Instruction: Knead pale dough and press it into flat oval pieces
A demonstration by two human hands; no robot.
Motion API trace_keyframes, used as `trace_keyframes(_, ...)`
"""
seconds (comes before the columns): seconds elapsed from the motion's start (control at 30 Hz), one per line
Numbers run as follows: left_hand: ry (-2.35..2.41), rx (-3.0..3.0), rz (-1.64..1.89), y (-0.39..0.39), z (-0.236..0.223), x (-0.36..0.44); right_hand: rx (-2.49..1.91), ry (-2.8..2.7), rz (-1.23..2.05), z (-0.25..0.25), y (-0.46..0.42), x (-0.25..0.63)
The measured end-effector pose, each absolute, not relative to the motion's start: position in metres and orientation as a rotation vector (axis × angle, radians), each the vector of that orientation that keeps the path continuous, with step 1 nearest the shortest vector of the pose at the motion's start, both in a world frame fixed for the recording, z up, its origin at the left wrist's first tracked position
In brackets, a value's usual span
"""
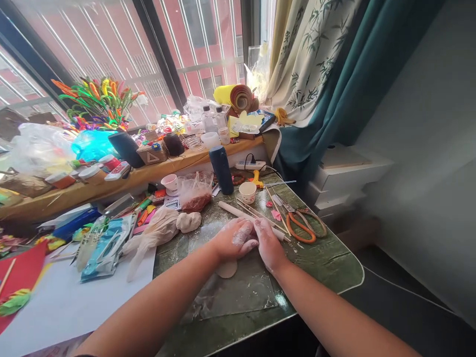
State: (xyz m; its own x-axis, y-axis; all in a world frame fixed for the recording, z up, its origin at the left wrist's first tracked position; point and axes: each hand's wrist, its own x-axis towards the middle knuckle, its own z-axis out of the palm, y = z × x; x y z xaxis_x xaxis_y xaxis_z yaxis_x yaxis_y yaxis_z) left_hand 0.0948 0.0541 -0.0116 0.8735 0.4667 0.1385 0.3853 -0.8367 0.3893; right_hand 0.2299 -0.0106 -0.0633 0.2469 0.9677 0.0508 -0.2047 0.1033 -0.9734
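My left hand [234, 239] and my right hand [268, 243] meet over the table, both dusted with white powder. Their fingers are bent and pressed together at the tips; whatever lies between them is hidden. Partly under my left hand, a flat round piece of pale dough [227, 269] rests on a clear plastic sheet [245, 296] sprinkled with powder. Just beyond my hands is a wooden rolling pin [228, 208], with thin sticks [256, 212] beside it. A lump of pale dough [189, 222] sits to the left by a crumpled plastic bag [160, 229].
Orange-handled scissors [300, 227] lie right of my hands. Behind them stand a paper cup [247, 192], a dark blue cylinder [221, 170] and a yellow glue gun [256, 179]. A bag of reddish-brown material [196, 192] is farther left. Craft supplies crowd the windowsill [193, 159].
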Motion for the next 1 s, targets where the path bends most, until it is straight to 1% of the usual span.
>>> trace_keyframes(0.2,0.675,2.589,0.382,0.055,-0.03,0.099,-1.168,-0.873,1.075,-0.056,-0.015,0.228)
trace_keyframes(0.33,0.813,2.569,0.368,0.054,-0.025,0.104,-1.168,-0.9,1.079,-0.048,-0.017,0.226)
trace_keyframes(0.57,0.877,2.473,0.417,0.052,-0.021,0.102,-1.127,-0.913,1.057,-0.041,-0.017,0.226)
trace_keyframes(0.6,0.911,2.405,0.453,0.054,-0.02,0.101,-1.118,-0.927,1.046,-0.04,-0.017,0.226)
trace_keyframes(0.67,1.012,2.205,0.632,0.06,-0.017,0.097,-1.098,-0.948,1.036,-0.04,-0.017,0.227)
trace_keyframes(0.73,1.156,1.957,0.949,0.064,-0.012,0.09,-1.081,-0.945,1.058,-0.041,-0.017,0.228)
trace_keyframes(0.8,1.196,1.915,1.061,0.064,-0.006,0.08,-1.073,-0.923,1.103,-0.043,-0.016,0.228)
trace_keyframes(0.87,1.179,1.943,1.039,0.057,-0.002,0.068,-1.076,-0.903,1.133,-0.044,-0.015,0.227)
trace_keyframes(0.9,1.136,2.046,0.934,0.051,-0.002,0.062,-1.08,-0.896,1.142,-0.044,-0.014,0.227)
trace_keyframes(0.93,1.036,2.202,0.733,0.046,-0.003,0.057,-1.084,-0.891,1.147,-0.044,-0.014,0.227)
trace_keyframes(1.0,0.83,2.449,0.439,0.036,-0.005,0.05,-1.095,-0.888,1.149,-0.043,-0.013,0.228)
